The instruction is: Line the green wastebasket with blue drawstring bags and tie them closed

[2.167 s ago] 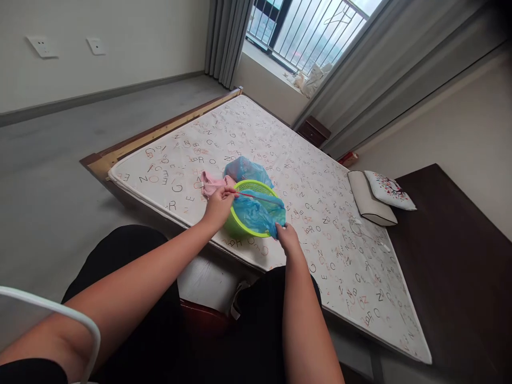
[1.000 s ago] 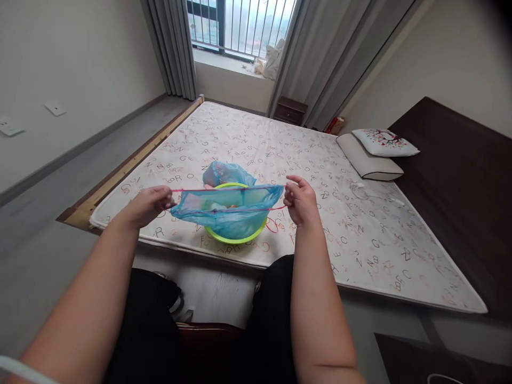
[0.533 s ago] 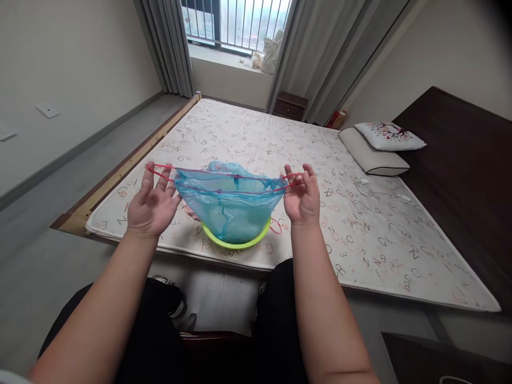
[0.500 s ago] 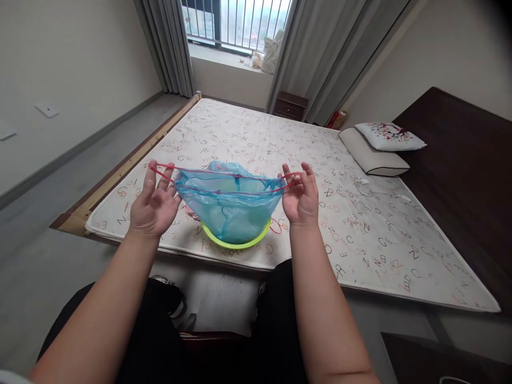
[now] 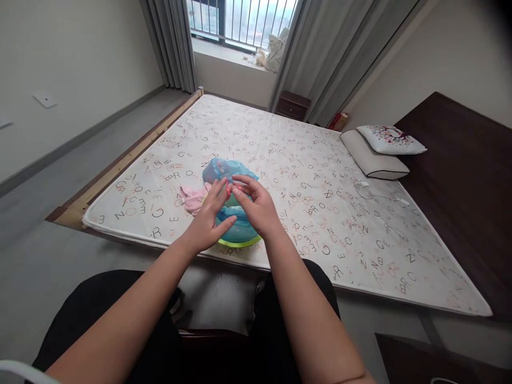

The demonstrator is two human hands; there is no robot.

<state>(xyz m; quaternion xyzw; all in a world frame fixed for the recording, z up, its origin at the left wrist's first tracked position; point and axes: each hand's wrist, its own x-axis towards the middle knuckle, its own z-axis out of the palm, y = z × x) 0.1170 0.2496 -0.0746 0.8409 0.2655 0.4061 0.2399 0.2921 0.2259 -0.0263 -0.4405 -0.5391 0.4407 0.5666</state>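
A translucent blue drawstring bag (image 5: 236, 230) sits in a lime-green basin (image 5: 240, 244) near the front edge of the mattress. My left hand (image 5: 206, 221) and my right hand (image 5: 259, 207) meet above the bag's mouth. Bunched red drawstring (image 5: 229, 190) shows between their fingertips, and both hands appear closed on it, with the left thumb held apart. More blue plastic (image 5: 220, 168) lies just behind; whether it belongs to the same bag I cannot tell. A crumpled pink cloth (image 5: 193, 199) rests left of the basin. My hands hide much of the bag's opening.
The letter-printed mattress (image 5: 320, 213) lies on a wooden bed frame (image 5: 120, 154). At the right are a patterned pillow (image 5: 392, 140), a beige pillow (image 5: 372, 154), a white cable (image 5: 364, 189) and the dark headboard (image 5: 456, 160). A nightstand (image 5: 293, 105) stands by the curtain.
My hands have come together from either side of the bag. The red drawstrings, stretched wide before, are now bunched at the middle, and the bag has sunk lower in the basin.
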